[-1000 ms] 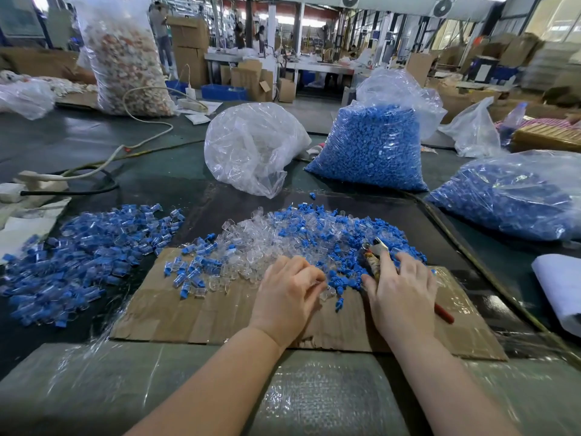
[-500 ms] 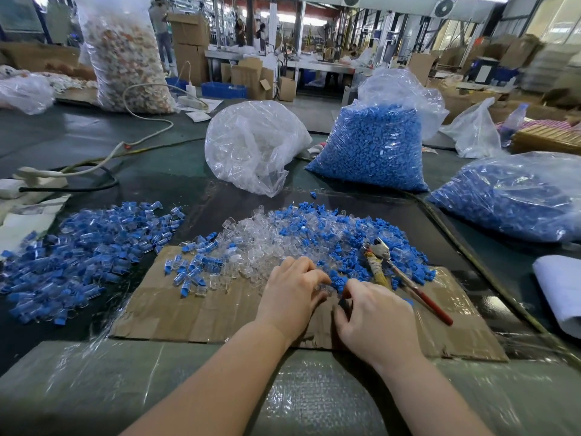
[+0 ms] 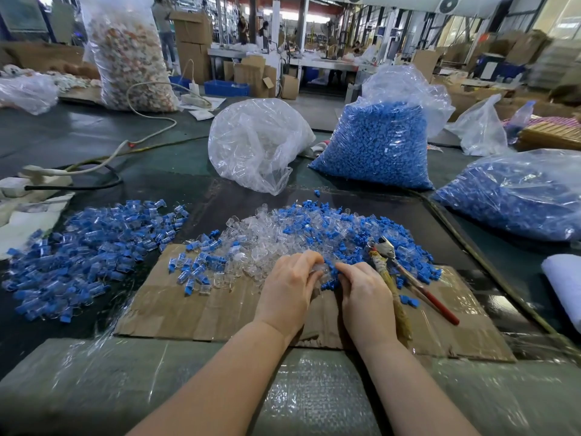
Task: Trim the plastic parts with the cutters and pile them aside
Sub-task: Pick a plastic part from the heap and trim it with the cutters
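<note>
Both bare forearms reach forward from the near edge of the worktop, converging. The left hand (image 3: 290, 286) lies palm down, fingers curled inward at the tips. The right hand (image 3: 366, 292) sits just beside it, knuckles up, its fingertips pinched toward the left hand's.

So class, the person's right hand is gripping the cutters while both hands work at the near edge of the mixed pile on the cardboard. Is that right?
Not quite. In the head view the cutters lie on the cardboard, beside the right hand, ungripped. The left hand and the right do work at the mixed pile's near edge.
</note>
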A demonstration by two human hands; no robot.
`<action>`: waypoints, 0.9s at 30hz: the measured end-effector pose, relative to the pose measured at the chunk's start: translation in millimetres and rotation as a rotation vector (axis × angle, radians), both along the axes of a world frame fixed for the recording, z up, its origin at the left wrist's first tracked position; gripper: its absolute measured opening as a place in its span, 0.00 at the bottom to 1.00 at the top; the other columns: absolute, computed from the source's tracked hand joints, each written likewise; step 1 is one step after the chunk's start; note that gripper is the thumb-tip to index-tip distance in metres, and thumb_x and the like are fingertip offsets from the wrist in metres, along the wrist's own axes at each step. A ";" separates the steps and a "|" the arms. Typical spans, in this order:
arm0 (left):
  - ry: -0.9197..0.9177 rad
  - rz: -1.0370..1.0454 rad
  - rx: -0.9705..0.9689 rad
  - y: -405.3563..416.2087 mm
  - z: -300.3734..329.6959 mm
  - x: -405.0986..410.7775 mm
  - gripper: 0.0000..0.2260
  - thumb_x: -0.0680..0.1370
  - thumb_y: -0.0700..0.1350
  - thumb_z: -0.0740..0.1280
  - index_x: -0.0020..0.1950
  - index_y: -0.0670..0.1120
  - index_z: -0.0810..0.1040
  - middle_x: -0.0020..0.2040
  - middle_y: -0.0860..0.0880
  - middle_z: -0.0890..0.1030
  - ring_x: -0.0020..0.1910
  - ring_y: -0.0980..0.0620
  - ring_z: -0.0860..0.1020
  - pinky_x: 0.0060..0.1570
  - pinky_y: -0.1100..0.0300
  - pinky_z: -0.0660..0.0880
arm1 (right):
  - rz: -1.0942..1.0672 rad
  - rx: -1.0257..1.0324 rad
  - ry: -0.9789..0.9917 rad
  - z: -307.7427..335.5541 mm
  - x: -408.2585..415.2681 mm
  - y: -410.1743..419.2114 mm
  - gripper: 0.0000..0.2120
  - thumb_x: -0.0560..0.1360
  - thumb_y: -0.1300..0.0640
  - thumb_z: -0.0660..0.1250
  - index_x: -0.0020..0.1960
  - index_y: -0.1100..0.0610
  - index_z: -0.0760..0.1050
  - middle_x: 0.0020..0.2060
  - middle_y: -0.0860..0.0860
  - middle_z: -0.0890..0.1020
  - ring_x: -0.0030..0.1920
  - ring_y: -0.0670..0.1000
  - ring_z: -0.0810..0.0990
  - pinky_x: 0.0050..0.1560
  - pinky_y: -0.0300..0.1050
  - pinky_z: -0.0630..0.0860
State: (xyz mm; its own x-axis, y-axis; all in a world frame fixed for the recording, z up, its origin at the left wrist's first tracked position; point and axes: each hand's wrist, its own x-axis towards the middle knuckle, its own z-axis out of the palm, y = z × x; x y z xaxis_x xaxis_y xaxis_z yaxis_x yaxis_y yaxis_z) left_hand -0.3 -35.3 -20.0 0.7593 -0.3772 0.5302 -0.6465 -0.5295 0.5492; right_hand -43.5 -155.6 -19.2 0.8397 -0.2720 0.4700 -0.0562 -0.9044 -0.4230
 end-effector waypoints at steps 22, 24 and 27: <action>0.379 0.033 -0.229 5.3 -4.3 4.9 0.09 0.74 0.39 0.69 0.41 0.54 0.76 0.38 0.58 0.78 0.40 0.62 0.76 0.43 0.74 0.71 | 0.077 0.081 -0.080 -3.7 -8.3 1.2 0.05 0.76 0.59 0.67 0.42 0.58 0.75 0.37 0.50 0.78 0.40 0.51 0.75 0.41 0.42 0.68; 0.394 0.027 -0.251 5.5 -3.6 4.3 0.11 0.74 0.39 0.69 0.39 0.55 0.74 0.36 0.57 0.78 0.38 0.63 0.76 0.41 0.75 0.71 | 0.100 0.073 -0.077 -3.0 -8.9 1.6 0.05 0.76 0.58 0.67 0.42 0.58 0.75 0.37 0.50 0.78 0.40 0.51 0.75 0.41 0.42 0.69; 0.421 0.014 -0.277 5.8 -3.0 3.3 0.12 0.75 0.39 0.68 0.38 0.55 0.73 0.36 0.55 0.79 0.37 0.60 0.77 0.41 0.72 0.73 | 0.122 0.054 -0.070 -2.7 -9.2 2.1 0.06 0.76 0.58 0.66 0.42 0.59 0.75 0.37 0.51 0.78 0.40 0.52 0.76 0.42 0.46 0.72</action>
State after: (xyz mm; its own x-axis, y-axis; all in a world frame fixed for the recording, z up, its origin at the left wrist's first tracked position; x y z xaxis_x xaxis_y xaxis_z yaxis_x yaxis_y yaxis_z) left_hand 3.0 -29.5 -23.0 0.9328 -0.2542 0.2557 -0.3327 -0.3338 0.8820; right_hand -52.7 -153.4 -21.9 0.8337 -0.1964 0.5161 0.0844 -0.8783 -0.4706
